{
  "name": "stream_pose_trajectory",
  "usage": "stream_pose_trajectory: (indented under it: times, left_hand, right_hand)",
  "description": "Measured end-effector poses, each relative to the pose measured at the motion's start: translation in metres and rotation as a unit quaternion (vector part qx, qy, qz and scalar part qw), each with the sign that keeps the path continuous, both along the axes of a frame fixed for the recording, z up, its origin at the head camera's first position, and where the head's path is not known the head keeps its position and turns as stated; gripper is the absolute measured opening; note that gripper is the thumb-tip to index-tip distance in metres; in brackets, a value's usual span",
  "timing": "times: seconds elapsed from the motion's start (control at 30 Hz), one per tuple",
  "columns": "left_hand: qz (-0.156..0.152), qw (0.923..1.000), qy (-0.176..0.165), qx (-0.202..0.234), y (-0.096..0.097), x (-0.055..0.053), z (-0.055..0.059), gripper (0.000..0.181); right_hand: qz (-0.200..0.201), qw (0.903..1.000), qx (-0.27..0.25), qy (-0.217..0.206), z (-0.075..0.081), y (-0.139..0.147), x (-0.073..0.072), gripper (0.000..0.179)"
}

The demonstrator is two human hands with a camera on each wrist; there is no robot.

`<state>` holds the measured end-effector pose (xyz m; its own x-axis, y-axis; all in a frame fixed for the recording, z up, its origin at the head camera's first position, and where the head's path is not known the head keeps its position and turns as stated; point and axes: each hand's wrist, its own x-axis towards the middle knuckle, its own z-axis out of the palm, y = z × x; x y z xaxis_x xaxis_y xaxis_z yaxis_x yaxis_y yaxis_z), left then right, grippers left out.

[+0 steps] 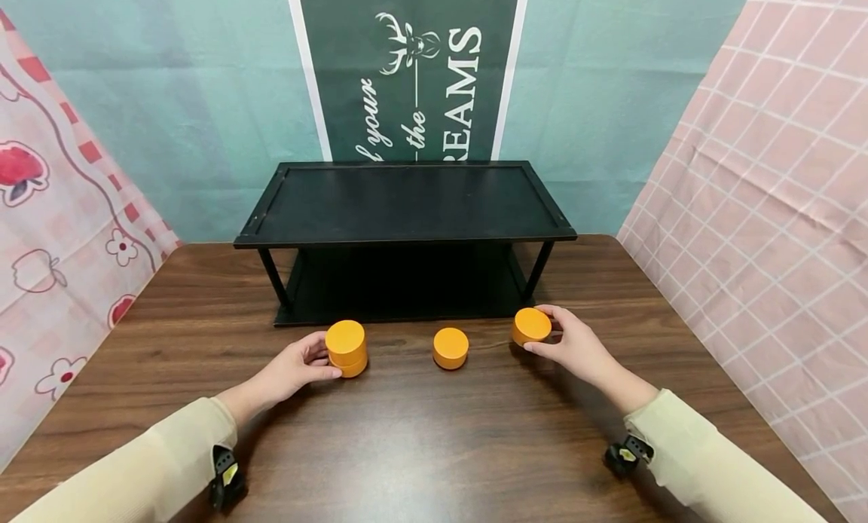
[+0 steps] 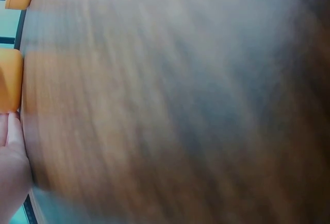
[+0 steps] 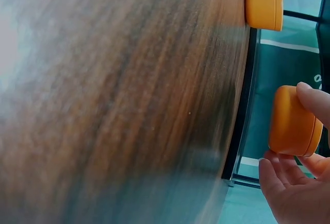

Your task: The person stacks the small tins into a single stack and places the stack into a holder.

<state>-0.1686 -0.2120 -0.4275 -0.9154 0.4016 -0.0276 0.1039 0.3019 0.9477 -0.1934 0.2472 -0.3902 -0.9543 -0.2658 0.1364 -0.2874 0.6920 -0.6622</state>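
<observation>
Near the shelf's left front corner, two orange round tins stand one on top of the other, the upper slightly offset. My left hand holds this stack from the left, thumb in front and fingers behind. In the left wrist view, the fingertips meet orange at the picture's edge, where most of the hand is cut off. My right hand grips another orange round tin between thumb and fingers. The right wrist view shows that tin raised off the tabletop. Between the hands sits a single orange tin.
Behind the tins stands a black two-tier shelf with thin posts, its lower board close to the wooden table. A teal cloth hangs behind, with patterned pink cloths on both sides.
</observation>
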Motion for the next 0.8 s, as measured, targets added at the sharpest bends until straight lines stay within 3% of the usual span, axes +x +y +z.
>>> stream_pose_trajectory:
  times: [0.33,0.8]
  left_hand:
    - [0.002,0.9999,-0.009,0.009,0.001,0.002,0.0,0.059]
    - [-0.003,0.9999,-0.007,0.006,0.0,0.001,0.003,0.059]
  right_hand:
    - [-0.005,1.0,-0.007,0.002,0.004,0.0,0.002,0.067]
    - [-0.003,0.9993,-0.025,0.027,0.022,-0.008,0.004,0.064]
